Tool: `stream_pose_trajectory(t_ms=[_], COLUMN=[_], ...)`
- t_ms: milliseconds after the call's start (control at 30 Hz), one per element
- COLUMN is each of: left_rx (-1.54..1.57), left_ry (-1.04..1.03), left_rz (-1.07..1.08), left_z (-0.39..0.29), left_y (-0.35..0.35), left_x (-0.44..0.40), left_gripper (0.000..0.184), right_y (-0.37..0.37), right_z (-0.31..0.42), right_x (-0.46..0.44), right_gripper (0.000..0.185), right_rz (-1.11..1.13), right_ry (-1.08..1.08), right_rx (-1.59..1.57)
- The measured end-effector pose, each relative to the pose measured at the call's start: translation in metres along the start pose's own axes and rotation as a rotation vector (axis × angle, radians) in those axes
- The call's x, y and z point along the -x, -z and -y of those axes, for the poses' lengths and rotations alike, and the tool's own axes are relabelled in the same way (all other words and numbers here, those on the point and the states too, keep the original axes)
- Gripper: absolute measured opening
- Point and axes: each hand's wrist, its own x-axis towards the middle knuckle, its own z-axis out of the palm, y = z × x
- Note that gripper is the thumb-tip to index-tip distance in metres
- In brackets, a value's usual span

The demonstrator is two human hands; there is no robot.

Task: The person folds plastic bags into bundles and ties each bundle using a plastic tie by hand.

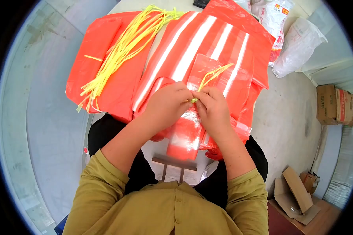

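Note:
My left hand [169, 102] and my right hand [212, 108] meet over a red plastic bundle [185, 137], their fingers pinched on a yellow-green strip [202, 85]. The strip is looped round the narrow part of the bundle, and its loose ends point up and to the right. Beneath lie red plastic bags with white stripes [192, 43]. To the left, a bunch of long yellow strips [123, 55] rests across a folded red plastic stack [91, 49]. The exact form of the strip between my fingertips is partly hidden.
White sacks [271, 17] and a pale plastic bag [300, 45] stand beyond the table at the upper right. Cardboard boxes [328, 103] are at the far right. An open carton [296, 192] lies at the lower right.

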Motion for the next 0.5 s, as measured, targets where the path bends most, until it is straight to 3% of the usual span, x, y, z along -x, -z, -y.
stream_pose_trajectory(t_ms=[133, 233, 333, 500], left_rx=[0.198, 0.230, 0.247, 0.297], left_ry=[0.138, 0.251, 0.318, 0.288], left_rz=[-0.006, 0.005, 0.039, 0.027], left_z=[0.001, 0.003, 0.001, 0.004], left_y=[0.002, 0.001, 0.000, -0.008], left_x=[0.002, 0.001, -0.002, -0.002], left_gripper=[0.009, 0.010, 0.010, 0.007], right_y=[-0.004, -0.003, 0.005, 0.006], right_z=[-0.004, 0.005, 0.002, 0.007], right_x=[0.002, 0.003, -0.001, 0.000], right_gripper=[0.032, 0.027, 0.025, 0.026], right_rz=[-0.012, 0.060, 0.147, 0.204], right_ry=[-0.038, -0.437, -0.683, -0.591], right_rx=[-0.072, -0.388, -0.809, -0.439])
